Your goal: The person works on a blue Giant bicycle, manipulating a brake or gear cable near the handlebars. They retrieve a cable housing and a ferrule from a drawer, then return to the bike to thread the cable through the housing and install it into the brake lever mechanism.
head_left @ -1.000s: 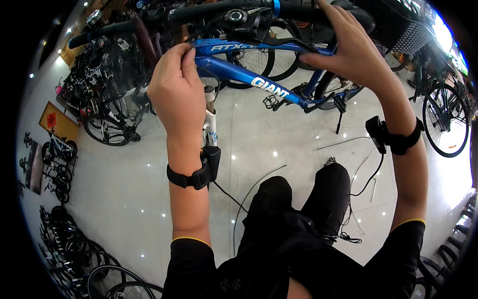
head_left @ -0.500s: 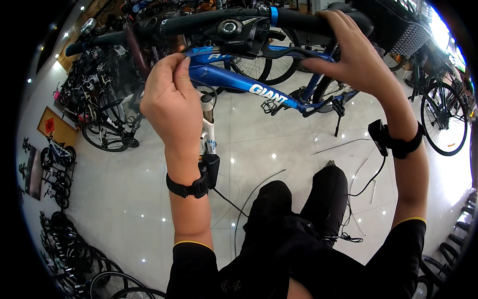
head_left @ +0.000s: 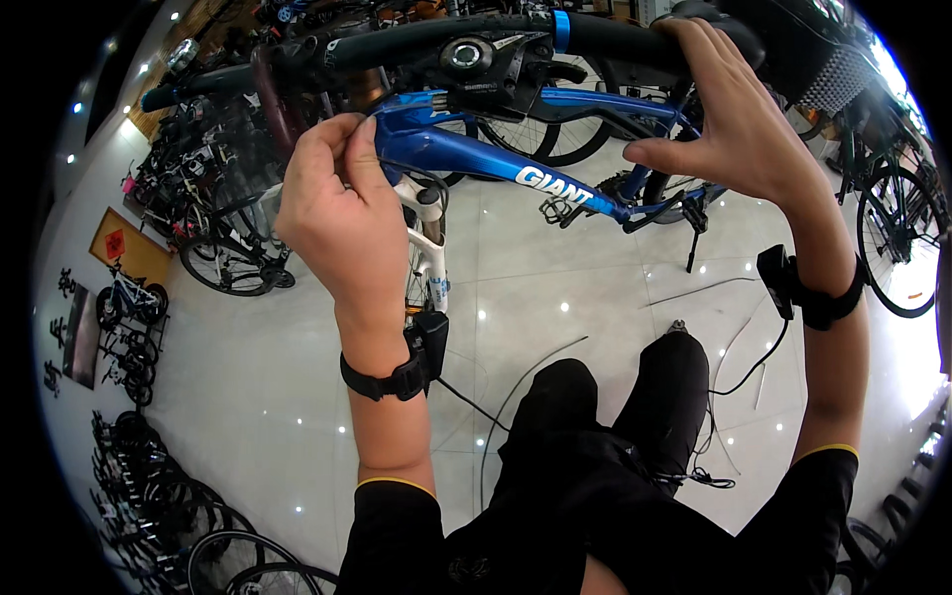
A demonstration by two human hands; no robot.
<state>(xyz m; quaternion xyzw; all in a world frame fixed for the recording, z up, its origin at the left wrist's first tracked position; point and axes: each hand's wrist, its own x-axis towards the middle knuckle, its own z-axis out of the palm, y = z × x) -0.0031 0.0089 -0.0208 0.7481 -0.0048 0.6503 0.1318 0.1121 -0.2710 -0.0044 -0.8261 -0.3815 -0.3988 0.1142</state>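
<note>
A blue bicycle frame [head_left: 476, 159] stands in front of me, below a black handlebar [head_left: 416, 50] that spans the top of the view. My left hand [head_left: 342, 213] is closed in a pinch beside the front of the frame; what the fingertips hold is hidden. My right hand [head_left: 739, 124] lies over the handlebar's right grip [head_left: 635, 45], its fingers bent over the far side. Its thumb is stretched out below, close to the end of the black brake lever [head_left: 600, 114]. A shifter [head_left: 468, 57] with a round dial sits between the hands. The white fork [head_left: 429, 263] shows below.
Loose thin cables [head_left: 531, 372] lie on the pale tiled floor [head_left: 297, 377]. Black wrist straps [head_left: 392, 382] on both forearms trail wires. Many parked bicycles [head_left: 223, 258] crowd the left and back, and another bicycle [head_left: 897, 238] stands at right, near a grey basket [head_left: 833, 79].
The view has shifted slightly, so the bicycle and both hands appear a little further right. The left hand keeps its pinch and the right hand stays on the grip.
</note>
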